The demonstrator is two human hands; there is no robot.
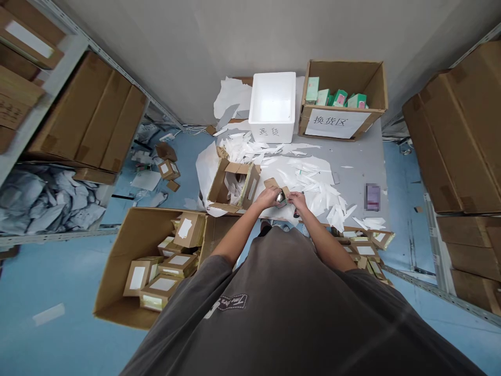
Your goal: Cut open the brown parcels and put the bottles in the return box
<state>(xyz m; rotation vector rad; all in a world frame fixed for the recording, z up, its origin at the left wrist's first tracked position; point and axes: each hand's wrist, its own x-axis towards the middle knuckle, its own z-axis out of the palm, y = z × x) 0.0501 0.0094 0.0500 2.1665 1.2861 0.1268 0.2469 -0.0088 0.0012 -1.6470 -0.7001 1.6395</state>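
Observation:
A small brown cardboard box [270,183] with its flaps raised is between my hands at the table's front edge. My left hand [268,198] is closed on its left side. Inside the opening shows something shiny and dark [279,197], too small to name. The fingers of my right hand [298,201] pinch the box's right flap. Below that palm sticks out a dark, slim object [296,213], apparently held in the same hand; its kind is unclear. Just left of my hands stands an open carton [250,190] with white wrapping inside.
White paper scraps [313,183] litter the grey table [364,156]. Behind are a white foam box [272,133] and a carton [344,125] of green boxes. A large carton [113,271] of parcels stands at left, more parcels [366,250] at right. Shelves flank both sides.

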